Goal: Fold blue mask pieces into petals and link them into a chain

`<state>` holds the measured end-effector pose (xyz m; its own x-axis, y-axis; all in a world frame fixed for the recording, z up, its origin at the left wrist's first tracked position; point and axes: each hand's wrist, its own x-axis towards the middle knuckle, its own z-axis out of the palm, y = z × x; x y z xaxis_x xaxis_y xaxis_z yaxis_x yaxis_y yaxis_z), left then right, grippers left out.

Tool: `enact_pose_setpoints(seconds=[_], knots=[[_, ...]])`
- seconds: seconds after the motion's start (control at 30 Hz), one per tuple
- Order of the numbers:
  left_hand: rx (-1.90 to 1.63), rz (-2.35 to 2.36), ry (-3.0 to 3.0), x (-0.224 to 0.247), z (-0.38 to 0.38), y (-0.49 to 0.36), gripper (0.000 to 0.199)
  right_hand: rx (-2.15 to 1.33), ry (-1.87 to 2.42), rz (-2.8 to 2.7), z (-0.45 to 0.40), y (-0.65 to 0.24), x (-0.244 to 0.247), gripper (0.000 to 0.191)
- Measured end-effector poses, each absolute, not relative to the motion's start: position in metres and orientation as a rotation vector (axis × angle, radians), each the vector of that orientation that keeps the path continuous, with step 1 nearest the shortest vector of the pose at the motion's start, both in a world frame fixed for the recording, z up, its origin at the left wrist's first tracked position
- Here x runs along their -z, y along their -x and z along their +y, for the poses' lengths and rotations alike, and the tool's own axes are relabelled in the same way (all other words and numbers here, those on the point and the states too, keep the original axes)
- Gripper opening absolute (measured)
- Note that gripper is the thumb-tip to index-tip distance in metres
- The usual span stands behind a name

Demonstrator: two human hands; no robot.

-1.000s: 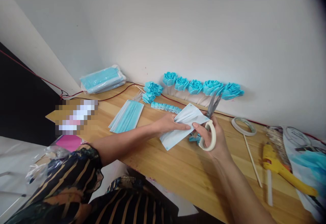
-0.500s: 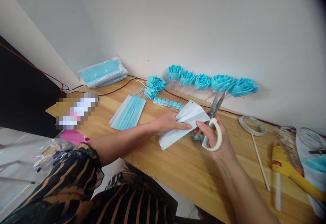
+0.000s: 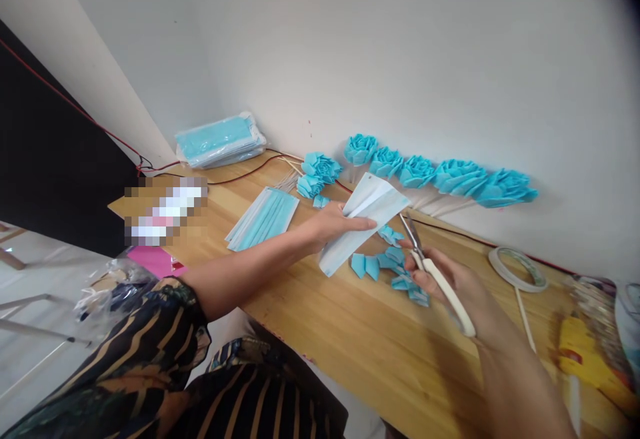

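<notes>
My left hand pinches a folded pale blue-white face mask, thumb on top, holding it above the table. Close to its right end, my right hand grips white-handled scissors, their metal blades pointing up and left. The blades stand beside the mask's right corner; whether they touch it I cannot tell. Several small blue cut pieces lie on the wood below and between my hands. To the left of the left hand is a small stack of blue masks.
Blue mask flowers on sticks lean along the wall, with two more flowers to their left. A bag of masks stands in the back corner. At right are a tape roll, a stick and a yellow glue gun.
My right hand has moved away from the mask, and the scissors have swung so their handles point down and right. Cut pieces on the table have come into view. The camera has turned slightly left.
</notes>
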<state>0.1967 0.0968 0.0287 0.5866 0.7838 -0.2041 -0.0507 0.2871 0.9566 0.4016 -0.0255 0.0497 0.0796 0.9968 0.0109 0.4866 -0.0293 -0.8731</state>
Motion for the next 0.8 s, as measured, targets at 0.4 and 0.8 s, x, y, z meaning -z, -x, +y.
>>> enact_pose_setpoints(seconds=[0.4,0.8], knots=[[-0.489,0.696,-1.225,-0.034,0.092,-0.195,0.033,-1.121,1.572,-1.49,-0.025,-0.393,-0.047,0.048],[-0.466,0.658,-1.258,-0.034,0.094,-0.194,0.034,-1.207,1.614,-1.291,-0.025,-0.398,-0.038,0.068]])
